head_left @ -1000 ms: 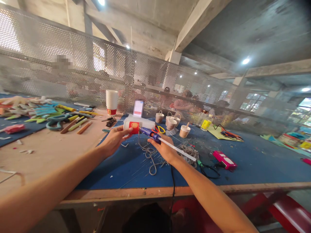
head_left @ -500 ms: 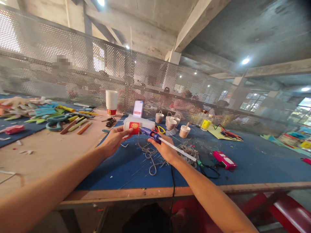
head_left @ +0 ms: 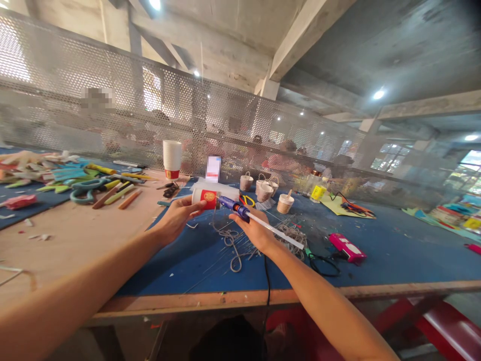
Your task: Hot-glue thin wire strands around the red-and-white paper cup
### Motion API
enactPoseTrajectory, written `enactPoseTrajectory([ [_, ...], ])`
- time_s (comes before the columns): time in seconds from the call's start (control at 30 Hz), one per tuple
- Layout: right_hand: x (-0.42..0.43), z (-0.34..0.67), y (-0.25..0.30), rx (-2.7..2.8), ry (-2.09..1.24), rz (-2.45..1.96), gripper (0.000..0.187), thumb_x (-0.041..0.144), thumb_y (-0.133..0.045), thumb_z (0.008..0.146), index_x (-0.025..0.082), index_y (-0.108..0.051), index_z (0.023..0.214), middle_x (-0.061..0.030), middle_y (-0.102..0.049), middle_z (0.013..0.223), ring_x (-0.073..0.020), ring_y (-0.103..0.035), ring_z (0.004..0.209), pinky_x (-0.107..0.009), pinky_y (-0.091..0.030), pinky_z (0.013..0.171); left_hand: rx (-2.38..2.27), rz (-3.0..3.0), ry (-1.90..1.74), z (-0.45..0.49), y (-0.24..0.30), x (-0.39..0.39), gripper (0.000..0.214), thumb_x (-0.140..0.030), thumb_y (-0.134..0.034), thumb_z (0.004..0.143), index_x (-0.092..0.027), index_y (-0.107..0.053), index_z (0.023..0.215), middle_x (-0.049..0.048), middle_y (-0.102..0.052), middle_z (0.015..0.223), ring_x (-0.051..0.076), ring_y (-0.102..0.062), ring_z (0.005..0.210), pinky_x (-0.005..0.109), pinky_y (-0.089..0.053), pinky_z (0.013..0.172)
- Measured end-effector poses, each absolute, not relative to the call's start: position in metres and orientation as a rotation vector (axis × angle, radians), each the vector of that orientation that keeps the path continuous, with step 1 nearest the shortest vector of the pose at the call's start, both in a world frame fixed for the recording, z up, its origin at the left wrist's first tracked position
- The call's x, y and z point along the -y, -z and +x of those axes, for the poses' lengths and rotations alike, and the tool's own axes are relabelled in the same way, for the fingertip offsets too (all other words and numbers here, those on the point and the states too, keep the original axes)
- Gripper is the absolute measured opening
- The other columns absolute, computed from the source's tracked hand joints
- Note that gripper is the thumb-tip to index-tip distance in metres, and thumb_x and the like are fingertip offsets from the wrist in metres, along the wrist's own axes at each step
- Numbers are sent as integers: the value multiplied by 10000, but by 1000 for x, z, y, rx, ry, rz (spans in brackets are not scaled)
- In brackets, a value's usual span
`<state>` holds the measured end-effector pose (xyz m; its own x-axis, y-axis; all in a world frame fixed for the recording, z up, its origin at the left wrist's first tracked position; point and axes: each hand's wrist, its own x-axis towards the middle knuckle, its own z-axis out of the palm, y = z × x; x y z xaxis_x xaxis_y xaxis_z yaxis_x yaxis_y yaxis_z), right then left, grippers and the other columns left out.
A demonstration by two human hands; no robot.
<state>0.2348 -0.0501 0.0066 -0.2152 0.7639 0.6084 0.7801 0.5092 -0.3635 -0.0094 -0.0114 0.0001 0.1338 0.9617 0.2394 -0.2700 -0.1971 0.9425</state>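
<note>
A red and white paper cup (head_left: pixel 207 198) lies on its side in my left hand (head_left: pixel 178 215), whose fingers are wrapped round it. My right hand (head_left: pixel 257 231) grips a blue hot glue gun (head_left: pixel 233 205), with a long clear glue stick (head_left: pixel 278 232) jutting from its back. The gun's nozzle is at the base end of the cup; whether it touches cannot be made out. Grey cord (head_left: pixel 233 245) hangs from that end and curls loosely on the blue table mat (head_left: pixel 180 273).
Several small cord-wrapped cups (head_left: pixel 265 191) stand behind the gun, beside yellow-handled scissors (head_left: pixel 248 200). A stack of paper cups (head_left: pixel 172 158) and a phone (head_left: pixel 213 169) are at the back. To the right lies a pink box (head_left: pixel 347 248). A black cable (head_left: pixel 267 281) hangs over the table edge.
Almost nothing differs. The cup in my left hand has shifted very slightly to the right; the glue gun stays at its base end.
</note>
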Motion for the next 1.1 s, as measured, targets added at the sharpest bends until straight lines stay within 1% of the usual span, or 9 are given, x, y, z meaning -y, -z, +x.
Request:
enactPoseTrajectory([
  [0.3,47,235,-4,1971,12,-1228,305,517,-649,972,225,-729,926,-76,-789,962,-247,-731,907,-292,-510,790,-772,1271,-1339,-7,-3,14,295,-362,-933,629,-198,-834,854,110,-840,947,312,-746,991,406,-515,937],
  [0.47,46,237,-4,1862,-112,-1148,369,555,-636,958,203,-736,1008,-85,-785,928,-260,-737,874,-337,-543,818,-799,1242,-1372,-7,-4,14,298,-368,-943,603,-208,-827,827,102,-838,934,310,-739,1006,396,-527,917],
  [0.53,45,239,-6,1812,-233,-1132,395,557,-640,946,198,-734,1083,-74,-780,914,-241,-729,811,-333,-555,778,-812,1233,-1382,-8,-3,12,309,-399,-939,608,-210,-824,825,105,-836,940,312,-738,1003,401,-535,904],
  [0.6,42,241,-8,1757,-361,-1141,421,564,-643,934,193,-727,1116,-44,-750,811,-194,-681,658,-307,-547,674,-820,1232,-1390,-10,-1,10,314,-431,-927,630,-212,-825,830,110,-833,954,309,-735,995,405,-539,900],
  [0.73,31,245,-7,1549,-711,-1122,429,580,-690,873,183,-680,1032,69,-535,513,-113,-492,440,-233,-438,478,-827,1211,-1402,-12,0,6,321,-453,-926,636,-219,-829,833,115,-830,966,319,-729,998,426,-543,907],
  [0.83,22,249,-5,1270,-1073,-1083,373,506,-782,780,192,-637,918,86,-510,544,-82,-469,454,-183,-373,425,-832,1195,-1396,-12,0,5,329,-452,-935,620,-217,-829,826,109,-827,962,305,-721,989,411,-543,895],
  [0.9,17,254,-3,1139,-1206,-1121,341,452,-819,734,181,-641,838,54,-569,630,-76,-516,510,-176,-403,449,-830,1182,-1401,-12,0,5,329,-443,-939,618,-214,-831,829,102,-825,957,285,-715,963,393,-539,883],
  [1.0,10,261,2,1136,-1174,-1301,320,480,-773,777,170,-705,816,5,-639,690,-110,-575,583,-211,-460,517,-825,1158,-1406,-12,0,5,341,-424,-953,603,-198,-826,825,88,-820,920,252,-698,921,367,-527,863],
  [1.1,5,268,6,1392,-872,-1517,374,539,-657,870,183,-755,815,-11,-685,713,-142,-600,640,-237,-451,578,-800,1145,-1384,-11,-2,7,351,-418,-958,602,-177,-822,818,80,-817,879,216,-684,887,333,-506,860],
])
